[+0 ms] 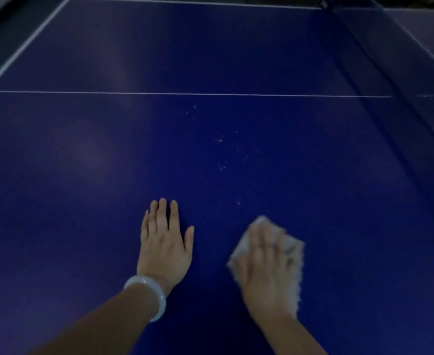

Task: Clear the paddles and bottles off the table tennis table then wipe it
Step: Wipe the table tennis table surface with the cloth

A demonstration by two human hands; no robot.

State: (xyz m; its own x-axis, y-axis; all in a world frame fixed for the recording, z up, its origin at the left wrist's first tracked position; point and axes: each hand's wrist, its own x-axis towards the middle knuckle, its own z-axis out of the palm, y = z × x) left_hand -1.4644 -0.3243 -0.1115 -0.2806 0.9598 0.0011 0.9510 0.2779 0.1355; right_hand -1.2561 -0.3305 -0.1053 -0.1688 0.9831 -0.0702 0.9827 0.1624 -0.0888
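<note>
- L hand (165, 243): flat on the blue table (82, 201), fingers straight, lightly spread; white bangle (150, 293) on wrist.
- R hand (267, 267): blurred, fingers extended, pressing a pale cloth (291, 242) to the table at 3 o'clock of L hand.
- White specks (221, 140) at 12 o'clock of cloth.
- Net (390, 80) toward 2 o'clock.

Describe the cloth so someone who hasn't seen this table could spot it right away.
Start on the blue table tennis table, near edge. Two hands lie there; the cloth is under the right hand. It is the only pale, fuzzy thing; the left hand rests flat on bare table.
</note>
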